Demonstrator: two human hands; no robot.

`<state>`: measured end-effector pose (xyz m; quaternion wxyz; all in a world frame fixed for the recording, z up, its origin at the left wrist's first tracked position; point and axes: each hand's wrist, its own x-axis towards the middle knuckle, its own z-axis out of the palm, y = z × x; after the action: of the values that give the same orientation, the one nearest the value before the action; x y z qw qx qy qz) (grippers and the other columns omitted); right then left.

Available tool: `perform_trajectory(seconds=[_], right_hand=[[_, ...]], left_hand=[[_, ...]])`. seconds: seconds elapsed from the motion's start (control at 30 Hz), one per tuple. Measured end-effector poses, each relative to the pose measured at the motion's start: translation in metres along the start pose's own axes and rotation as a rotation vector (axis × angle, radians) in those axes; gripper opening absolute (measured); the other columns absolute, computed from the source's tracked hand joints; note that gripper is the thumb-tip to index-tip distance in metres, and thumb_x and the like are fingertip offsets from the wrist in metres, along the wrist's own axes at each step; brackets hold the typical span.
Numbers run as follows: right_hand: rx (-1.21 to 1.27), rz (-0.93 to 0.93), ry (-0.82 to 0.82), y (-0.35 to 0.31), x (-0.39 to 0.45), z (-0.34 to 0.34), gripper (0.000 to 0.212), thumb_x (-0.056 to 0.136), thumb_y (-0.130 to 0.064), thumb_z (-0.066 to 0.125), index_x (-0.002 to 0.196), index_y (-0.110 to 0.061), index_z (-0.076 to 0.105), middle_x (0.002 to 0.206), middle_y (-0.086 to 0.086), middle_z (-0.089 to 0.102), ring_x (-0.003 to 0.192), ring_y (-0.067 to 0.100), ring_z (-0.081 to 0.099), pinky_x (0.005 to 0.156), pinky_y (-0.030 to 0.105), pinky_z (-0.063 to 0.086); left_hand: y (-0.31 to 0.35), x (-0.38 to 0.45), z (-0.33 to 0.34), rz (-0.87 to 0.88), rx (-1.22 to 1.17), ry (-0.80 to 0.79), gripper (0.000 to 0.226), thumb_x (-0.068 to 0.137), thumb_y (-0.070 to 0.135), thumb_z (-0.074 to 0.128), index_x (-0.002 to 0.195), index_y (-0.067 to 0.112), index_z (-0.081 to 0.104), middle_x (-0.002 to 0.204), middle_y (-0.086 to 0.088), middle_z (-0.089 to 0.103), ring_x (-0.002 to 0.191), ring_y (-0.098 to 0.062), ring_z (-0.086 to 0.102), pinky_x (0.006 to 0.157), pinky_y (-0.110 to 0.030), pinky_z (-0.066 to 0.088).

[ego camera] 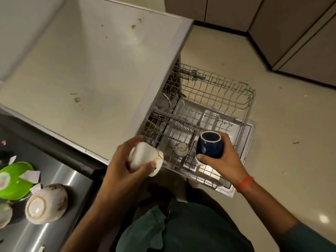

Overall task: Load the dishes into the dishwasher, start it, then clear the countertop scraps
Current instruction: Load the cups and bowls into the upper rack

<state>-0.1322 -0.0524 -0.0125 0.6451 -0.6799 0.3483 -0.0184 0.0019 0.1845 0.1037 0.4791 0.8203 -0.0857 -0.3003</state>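
Your right hand point(221, 157) grips a dark blue cup point(210, 147), fingers wrapped round its far side and thumb pressed on the near side; the cup is upright, mouth up, held over the near part of the lower rack point(205, 166). Your left hand point(125, 159) is curled round a white cup point(145, 158) tipped on its side, mouth towards the rack, held just above the rack's near left corner, beside the tabletop point(87, 73) edge.

A small glass point(181, 148) stands in the lower rack between your two hands. Both racks are pulled out over the open dishwasher door point(249, 128); the upper rack point(218, 84) sits farther from you and looks bare where it shows. Plates stand on edge in the part of the racks under the tabletop, though they are too dim to count.

The cream tabletop carries a few brown stains and crumbs. To your left, on the steel surface point(60, 177), lie a green bowl point(16, 180) with pale scraps on it, a whitish bowl point(46, 203) on its side just beside it, and more pale scraps point(11, 160) scattered around. A red band point(245, 183) circles your right wrist.
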Motion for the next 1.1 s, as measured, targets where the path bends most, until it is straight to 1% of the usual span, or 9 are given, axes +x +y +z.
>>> perform_trajectory(seconds=[0.13, 0.2, 0.27, 0.4, 0.5, 0.6, 0.73, 0.97, 1.1], right_hand=[[-0.037, 0.029, -0.032, 0.015, 0.025, 0.020, 0.083, 0.065, -0.029, 0.095, 0.129, -0.037, 0.042, 0.119, -0.018, 0.062, 0.107, 0.003, 0.064, 0.087, 0.021, 0.056], [-0.102, 0.030, -0.052, 0.021, 0.040, 0.035, 0.083, 0.063, -0.034, 0.095, 0.127, -0.037, 0.041, 0.119, -0.015, 0.062, 0.105, 0.002, 0.064, 0.081, 0.011, 0.052], [-0.179, 0.021, -0.068, 0.026, 0.054, 0.050, 0.086, 0.061, -0.037, 0.095, 0.126, -0.039, 0.039, 0.119, -0.011, 0.062, 0.102, 0.005, 0.063, 0.077, 0.006, 0.047], [-0.336, -0.050, -0.085, 0.049, 0.089, 0.078, 0.085, 0.059, -0.036, 0.094, 0.129, -0.035, 0.044, 0.120, -0.006, 0.060, 0.106, 0.015, 0.060, 0.088, 0.027, 0.051], [-0.601, -0.111, -0.062, 0.068, 0.115, 0.099, 0.089, 0.057, -0.049, 0.087, 0.134, -0.031, 0.046, 0.128, 0.001, 0.051, 0.116, 0.024, 0.051, 0.097, 0.045, 0.048], [-0.824, -0.165, -0.088, 0.084, 0.137, 0.119, 0.090, 0.059, -0.058, 0.083, 0.137, -0.029, 0.050, 0.128, 0.007, 0.048, 0.119, 0.030, 0.046, 0.097, 0.044, 0.039], [-0.937, -0.212, -0.261, 0.097, 0.161, 0.144, 0.088, 0.067, -0.056, 0.081, 0.142, -0.028, 0.046, 0.131, 0.005, 0.048, 0.120, 0.028, 0.042, 0.097, 0.042, 0.031], [-0.978, -0.268, -0.342, 0.114, 0.187, 0.178, 0.076, 0.077, -0.043, 0.077, 0.142, -0.026, 0.043, 0.139, 0.002, 0.054, 0.128, 0.027, 0.042, 0.104, 0.044, 0.030], [-1.049, -0.323, -0.377, 0.126, 0.195, 0.186, 0.077, 0.076, -0.037, 0.079, 0.144, -0.030, 0.042, 0.140, 0.004, 0.049, 0.128, 0.028, 0.041, 0.105, 0.045, 0.032]], left_hand=[[-0.019, 0.018, 0.007, 0.001, 0.140, -0.081, 0.064, 0.080, 0.023, 0.086, 0.130, 0.050, 0.055, 0.127, 0.024, 0.054, 0.114, -0.013, 0.062, 0.075, -0.028, 0.063], [-0.031, 0.027, 0.010, 0.034, 0.227, -0.085, 0.067, 0.078, 0.028, 0.087, 0.131, 0.051, 0.053, 0.127, 0.030, 0.051, 0.117, -0.006, 0.058, 0.084, -0.034, 0.062], [-0.040, 0.035, 0.015, 0.104, 0.307, -0.061, 0.069, 0.076, 0.032, 0.087, 0.133, 0.048, 0.052, 0.130, 0.029, 0.050, 0.120, 0.004, 0.052, 0.092, -0.031, 0.056], [-0.059, 0.056, 0.025, 0.187, 0.317, -0.109, 0.069, 0.075, 0.046, 0.082, 0.135, 0.047, 0.050, 0.136, 0.022, 0.047, 0.127, 0.003, 0.048, 0.095, -0.013, 0.046], [-0.074, 0.062, 0.025, 0.235, 0.308, -0.142, 0.073, 0.070, 0.053, 0.076, 0.138, 0.040, 0.053, 0.137, 0.014, 0.050, 0.130, -0.005, 0.051, 0.100, -0.007, 0.040], [-0.088, 0.059, 0.023, 0.291, 0.280, -0.172, 0.074, 0.066, 0.044, 0.078, 0.137, 0.041, 0.057, 0.136, 0.012, 0.052, 0.131, -0.008, 0.054, 0.098, -0.007, 0.041], [-0.103, 0.060, 0.026, 0.317, 0.274, -0.222, 0.074, 0.063, 0.043, 0.081, 0.134, 0.038, 0.060, 0.136, 0.011, 0.055, 0.130, -0.007, 0.056, 0.095, -0.009, 0.045], [-0.118, 0.074, 0.039, 0.318, 0.274, -0.195, 0.073, 0.060, 0.049, 0.078, 0.130, 0.036, 0.062, 0.130, 0.007, 0.059, 0.125, -0.003, 0.058, 0.090, -0.006, 0.046], [-0.132, 0.084, 0.045, 0.279, 0.324, -0.147, 0.076, 0.058, 0.049, 0.077, 0.132, 0.038, 0.061, 0.133, 0.007, 0.061, 0.127, -0.001, 0.056, 0.094, -0.004, 0.042]])
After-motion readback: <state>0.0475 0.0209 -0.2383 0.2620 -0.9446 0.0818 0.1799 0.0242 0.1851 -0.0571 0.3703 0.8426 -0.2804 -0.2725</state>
